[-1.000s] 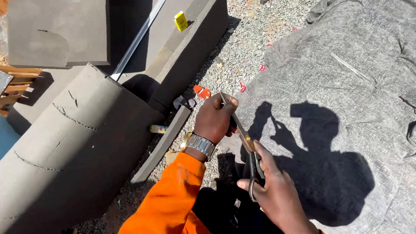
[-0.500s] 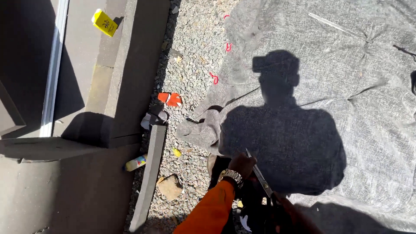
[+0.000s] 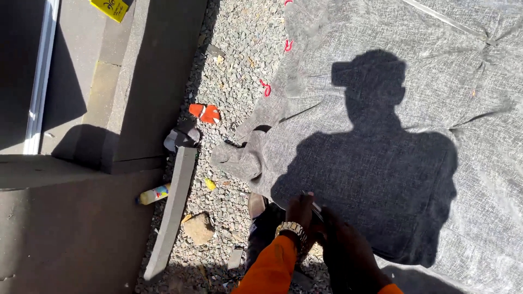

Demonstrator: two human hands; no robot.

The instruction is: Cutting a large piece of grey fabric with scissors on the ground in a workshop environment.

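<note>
A big grey woven fabric sheet lies spread over gravel and carries my shadow. At the bottom centre my left hand, with a metal wristwatch and an orange sleeve, is curled at the fabric's near edge and seems to grip it. Just to its right my right hand is in deep shadow, closed around scissors. Only a thin glint of the scissors' metal shows between the hands. A folded flap of the fabric lies to the upper left of my hands.
Gravel runs between the fabric and a concrete kerb. On it lie a grey bar, a spray can, a stone, an orange scrap and a dark shoe. A yellow tag sits at the top left.
The view has swung towards the fabric, and my hands have dropped from the middle to the bottom edge. The hands stay close together at the fabric's edge with the scissors.
</note>
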